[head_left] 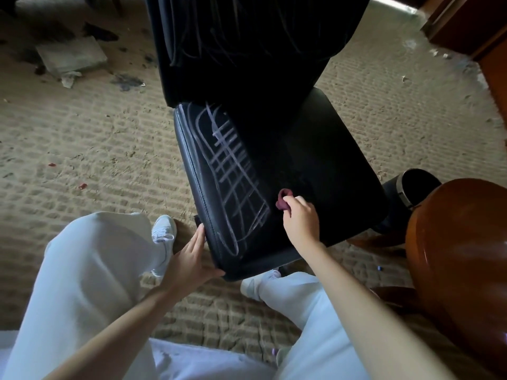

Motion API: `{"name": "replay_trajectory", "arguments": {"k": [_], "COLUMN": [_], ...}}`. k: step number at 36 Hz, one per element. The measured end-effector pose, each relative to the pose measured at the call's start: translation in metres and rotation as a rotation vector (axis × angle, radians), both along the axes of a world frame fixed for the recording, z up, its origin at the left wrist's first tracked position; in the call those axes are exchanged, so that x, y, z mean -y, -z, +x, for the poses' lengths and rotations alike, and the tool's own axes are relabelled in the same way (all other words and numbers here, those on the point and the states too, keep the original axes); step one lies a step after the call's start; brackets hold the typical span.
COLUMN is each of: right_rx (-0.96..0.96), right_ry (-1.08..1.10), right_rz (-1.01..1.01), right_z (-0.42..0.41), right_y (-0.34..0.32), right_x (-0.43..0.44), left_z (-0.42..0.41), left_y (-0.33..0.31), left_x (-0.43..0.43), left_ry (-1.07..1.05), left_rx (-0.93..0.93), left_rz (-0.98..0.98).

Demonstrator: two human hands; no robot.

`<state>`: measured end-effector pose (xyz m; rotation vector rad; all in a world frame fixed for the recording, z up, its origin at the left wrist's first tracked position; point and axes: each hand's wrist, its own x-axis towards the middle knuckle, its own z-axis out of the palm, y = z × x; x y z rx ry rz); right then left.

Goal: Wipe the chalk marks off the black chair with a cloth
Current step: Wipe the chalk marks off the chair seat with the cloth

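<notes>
Two hands share the work. Your left hand (189,259) lies flat, fingers straight, against the near-left corner of the black chair's seat (329,160). Your right hand (300,218) pinches a bunched maroon cloth (282,200) on the seat, at the right edge of the chalk marks (233,171). Press the cloth down firmly and sweep leftward across the grid in overlapping strokes, turning it to a clean face as it loads. Let the left hand brace the seat against the push. The marks are a pale grid ringed by a loop on the seat's left half; the right half looks bare. Fainter scribbles show on the backrest (247,50) beyond, likely your next patch.
</notes>
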<state>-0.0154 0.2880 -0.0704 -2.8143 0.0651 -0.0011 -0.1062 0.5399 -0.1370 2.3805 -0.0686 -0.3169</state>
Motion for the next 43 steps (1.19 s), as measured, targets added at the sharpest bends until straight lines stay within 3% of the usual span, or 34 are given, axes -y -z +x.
{"name": "replay_trajectory", "arguments": {"k": [11, 21, 26, 31, 35, 38, 43], "right_rx": [0.058, 0.038, 0.049, -0.031, -0.135, -0.095, -0.056], "right_ry": [-0.204, -0.638, -0.358, -0.145, -0.057, 0.024, -0.082], "right_rz": [0.125, 0.072, 0.165, 0.004, -0.033, -0.036, -0.018], "right_z": [-0.089, -0.121, -0.060, 0.019, 0.042, 0.036, 0.004], "right_y": [0.021, 0.023, -0.018, -0.037, -0.022, -0.008, 0.000], "right_x": [-0.061, -0.070, -0.033, 0.012, 0.006, -0.010, -0.028], "left_z": [0.000, 0.001, 0.000, 0.001, 0.000, 0.000, -0.001], "left_y": [0.005, 0.004, -0.005, -0.008, -0.006, -0.004, 0.000], "left_x": [0.001, -0.003, 0.000, 0.002, 0.001, 0.001, 0.001], "left_ry": [0.013, 0.046, 0.011, -0.002, -0.013, -0.020, -0.012], "left_rx": [-0.003, -0.014, -0.026, -0.027, -0.041, -0.055, -0.056], "left_rz": [-0.002, 0.010, -0.005, 0.007, -0.007, -0.053, -0.077]}}
